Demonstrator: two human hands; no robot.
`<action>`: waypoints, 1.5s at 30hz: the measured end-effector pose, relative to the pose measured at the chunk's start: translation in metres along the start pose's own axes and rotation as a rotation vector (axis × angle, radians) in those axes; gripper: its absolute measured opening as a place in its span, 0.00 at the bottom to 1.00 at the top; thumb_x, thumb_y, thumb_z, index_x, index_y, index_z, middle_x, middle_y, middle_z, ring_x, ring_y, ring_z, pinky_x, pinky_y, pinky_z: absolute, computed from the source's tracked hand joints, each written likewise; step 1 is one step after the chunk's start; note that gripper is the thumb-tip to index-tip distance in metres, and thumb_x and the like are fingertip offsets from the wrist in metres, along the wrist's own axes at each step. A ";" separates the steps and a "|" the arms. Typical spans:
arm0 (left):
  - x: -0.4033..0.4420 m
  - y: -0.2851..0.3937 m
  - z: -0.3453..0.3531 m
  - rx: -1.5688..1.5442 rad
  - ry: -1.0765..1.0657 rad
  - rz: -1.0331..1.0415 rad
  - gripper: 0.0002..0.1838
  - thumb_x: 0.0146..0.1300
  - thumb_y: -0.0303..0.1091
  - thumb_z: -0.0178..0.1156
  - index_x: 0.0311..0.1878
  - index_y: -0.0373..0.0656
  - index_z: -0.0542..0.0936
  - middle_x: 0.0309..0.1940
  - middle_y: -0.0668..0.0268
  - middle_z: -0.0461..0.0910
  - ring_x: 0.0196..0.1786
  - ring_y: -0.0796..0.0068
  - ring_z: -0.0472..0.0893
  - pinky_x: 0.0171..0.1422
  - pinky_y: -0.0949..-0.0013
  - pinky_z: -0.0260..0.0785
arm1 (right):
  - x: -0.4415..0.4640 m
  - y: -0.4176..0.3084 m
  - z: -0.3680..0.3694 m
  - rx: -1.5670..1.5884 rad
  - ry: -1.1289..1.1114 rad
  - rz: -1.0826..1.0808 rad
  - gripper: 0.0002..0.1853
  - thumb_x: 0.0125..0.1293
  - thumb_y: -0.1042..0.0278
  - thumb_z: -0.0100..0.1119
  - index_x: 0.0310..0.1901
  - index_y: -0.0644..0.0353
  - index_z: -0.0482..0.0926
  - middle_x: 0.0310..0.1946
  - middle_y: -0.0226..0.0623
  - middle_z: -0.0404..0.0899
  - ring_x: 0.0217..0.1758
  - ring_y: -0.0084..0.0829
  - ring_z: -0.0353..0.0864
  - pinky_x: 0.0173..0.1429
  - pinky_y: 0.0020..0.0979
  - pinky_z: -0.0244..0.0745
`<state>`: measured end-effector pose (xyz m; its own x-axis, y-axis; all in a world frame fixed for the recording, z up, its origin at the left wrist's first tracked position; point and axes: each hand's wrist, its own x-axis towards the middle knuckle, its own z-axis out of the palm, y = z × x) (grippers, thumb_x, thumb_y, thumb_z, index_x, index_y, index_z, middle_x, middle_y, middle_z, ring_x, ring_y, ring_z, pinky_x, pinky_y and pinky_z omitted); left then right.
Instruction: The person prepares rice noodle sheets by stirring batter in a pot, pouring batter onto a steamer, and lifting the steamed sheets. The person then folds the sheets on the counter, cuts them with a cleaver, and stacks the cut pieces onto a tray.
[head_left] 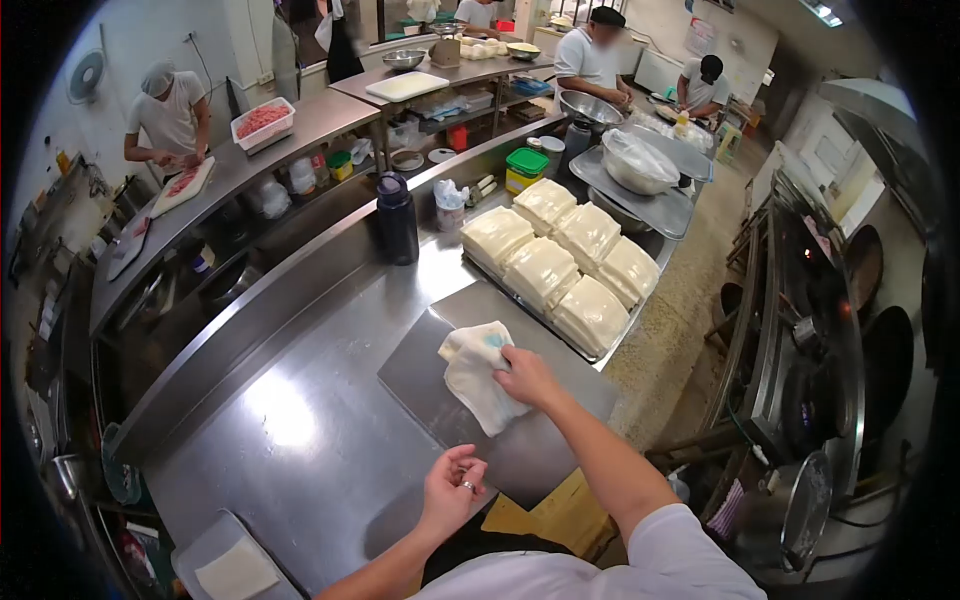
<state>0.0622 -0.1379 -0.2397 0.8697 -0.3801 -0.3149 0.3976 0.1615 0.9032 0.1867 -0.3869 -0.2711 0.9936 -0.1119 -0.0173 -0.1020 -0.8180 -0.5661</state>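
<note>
My right hand [526, 377] is closed on the edge of a crumpled white cloth [472, 384] with a blue-green patch. The cloth lies on a flat metal sheet [405, 372] that rests on the steel counter [290, 470]. Nearer my body, my left hand [456, 488] hovers by the counter's front edge, its fingers loosely bent and apart, a ring on one of them. Nothing shows in it. Beyond the cloth, a tray [590, 352] bears several stacks of pale, square dough sheets [540, 270].
A dark bottle [397, 220] stands by the counter's raised back edge. Behind the stacks are a green-lidded tub [527, 168] and a bag-covered bowl [640, 163]. At lower left, a tray [190, 560] holds a pale sheet. Several people work at the far counters; woks [880, 370] line the right.
</note>
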 end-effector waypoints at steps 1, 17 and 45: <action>0.004 0.000 -0.001 -0.011 -0.001 -0.002 0.18 0.74 0.25 0.60 0.64 0.37 0.72 0.44 0.64 0.82 0.33 0.80 0.80 0.34 0.75 0.73 | 0.006 -0.002 -0.001 -0.004 0.006 0.009 0.15 0.61 0.59 0.65 0.43 0.61 0.78 0.42 0.53 0.85 0.49 0.58 0.83 0.53 0.54 0.77; 0.033 -0.014 0.061 0.130 -0.367 -0.124 0.19 0.73 0.26 0.61 0.64 0.37 0.72 0.44 0.64 0.82 0.32 0.79 0.81 0.34 0.76 0.74 | -0.219 0.027 -0.040 0.300 0.343 0.344 0.22 0.62 0.61 0.71 0.54 0.65 0.81 0.45 0.47 0.79 0.46 0.43 0.82 0.52 0.41 0.79; -0.445 -0.210 0.211 0.628 -1.917 -0.441 0.23 0.73 0.27 0.63 0.67 0.36 0.70 0.45 0.62 0.81 0.35 0.77 0.81 0.35 0.74 0.73 | -0.830 -0.197 0.101 0.263 1.546 1.270 0.16 0.63 0.71 0.71 0.52 0.63 0.81 0.42 0.42 0.81 0.37 0.35 0.85 0.42 0.35 0.80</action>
<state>-0.4697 -0.1952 -0.2278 -0.7451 -0.6263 -0.2291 -0.0457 -0.2948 0.9545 -0.6129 -0.0757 -0.2287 -0.5066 -0.8587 0.0776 -0.4236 0.1696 -0.8898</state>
